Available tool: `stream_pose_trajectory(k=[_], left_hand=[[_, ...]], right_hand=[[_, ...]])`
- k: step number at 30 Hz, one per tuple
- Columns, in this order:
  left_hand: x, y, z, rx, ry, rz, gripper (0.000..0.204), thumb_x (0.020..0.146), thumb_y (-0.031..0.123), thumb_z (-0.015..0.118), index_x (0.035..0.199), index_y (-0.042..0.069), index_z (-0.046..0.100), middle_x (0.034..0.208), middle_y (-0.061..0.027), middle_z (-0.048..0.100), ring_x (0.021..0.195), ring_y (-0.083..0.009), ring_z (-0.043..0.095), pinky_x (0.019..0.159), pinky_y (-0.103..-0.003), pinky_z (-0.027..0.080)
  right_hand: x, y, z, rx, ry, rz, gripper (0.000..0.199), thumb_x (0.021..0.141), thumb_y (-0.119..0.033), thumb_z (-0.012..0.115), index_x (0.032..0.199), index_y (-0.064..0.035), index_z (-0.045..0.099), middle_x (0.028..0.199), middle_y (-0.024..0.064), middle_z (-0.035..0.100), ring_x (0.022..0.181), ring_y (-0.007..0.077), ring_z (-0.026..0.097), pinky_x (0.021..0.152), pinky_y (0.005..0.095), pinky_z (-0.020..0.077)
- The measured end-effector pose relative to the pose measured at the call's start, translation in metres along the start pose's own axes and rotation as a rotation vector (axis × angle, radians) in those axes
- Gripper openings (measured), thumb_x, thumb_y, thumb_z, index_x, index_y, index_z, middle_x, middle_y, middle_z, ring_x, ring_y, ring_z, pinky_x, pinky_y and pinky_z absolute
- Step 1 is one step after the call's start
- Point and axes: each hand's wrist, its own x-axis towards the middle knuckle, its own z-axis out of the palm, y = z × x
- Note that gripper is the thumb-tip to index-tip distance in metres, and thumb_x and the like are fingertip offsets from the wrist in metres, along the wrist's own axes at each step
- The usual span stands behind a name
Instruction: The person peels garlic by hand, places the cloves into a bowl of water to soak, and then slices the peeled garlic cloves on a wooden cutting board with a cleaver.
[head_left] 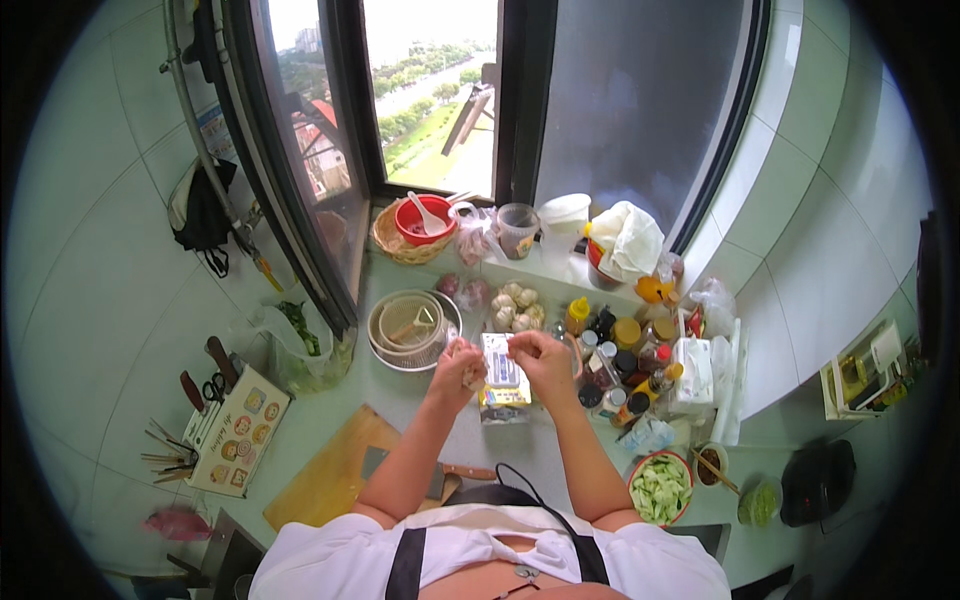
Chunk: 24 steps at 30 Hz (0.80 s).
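Observation:
My left hand (459,370) is held up over the counter with its fingers closed. Something pale and crumpled seems to show at its fingers, too small to name. To its right, my right hand (545,362) has its fingers curled together in a pinch, and I cannot make out what is in them. Between the two hands is a white and yellow box (504,384). Beside my left hand stand nested colanders (388,350) in a metal bowl, with a peeler (414,325) lying in the top one.
A cleaver (468,471) lies by a wooden cutting board (300,492) at the near left. Garlic bulbs (515,308) and several sauce bottles (625,372) stand behind and right. A bowl of sliced green vegetable (660,487) sits near right. A knife holder (240,432) is at left.

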Motion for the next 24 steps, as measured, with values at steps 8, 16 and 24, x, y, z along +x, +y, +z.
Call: stream_pose_trajectory(k=[8,16,24], left_hand=[[0.008,-0.006,0.038,0.002,-0.044,-0.06,0.024,0.072,-0.004,0.051,0.062,0.013,0.038,0.059,0.0008,0.044,0.048,-0.007,0.039,0.039,-0.021,0.031],[0.007,-0.028,0.045,0.161,-0.053,-0.073,0.019,0.069,-0.001,0.054,0.065,0.011,0.039,0.056,-0.0001,0.042,0.045,-0.0103,0.041,0.04,-0.024,0.035],[0.019,-0.028,0.045,0.052,-0.085,-0.138,0.023,0.07,-0.007,0.052,0.063,0.012,0.041,0.058,0.0,0.045,0.045,-0.0078,0.038,0.038,-0.022,0.031]], right_hand=[[-0.004,-0.019,-0.026,0.017,0.058,-0.023,0.011,0.071,-0.004,0.06,0.081,0.0,0.059,0.068,0.0071,0.06,0.06,0.0091,0.056,0.054,0.0223,0.0436],[-0.016,-0.012,-0.055,-0.273,0.122,-0.118,0.01,0.071,-0.013,0.06,0.074,-0.0035,0.06,0.066,0.0078,0.059,0.058,0.0161,0.054,0.056,0.0279,0.0418],[-0.01,0.003,-0.055,-0.175,0.136,-0.027,0.012,0.069,-0.017,0.061,0.074,-0.0061,0.061,0.068,0.0073,0.059,0.063,0.0203,0.056,0.062,0.0302,0.0426]])
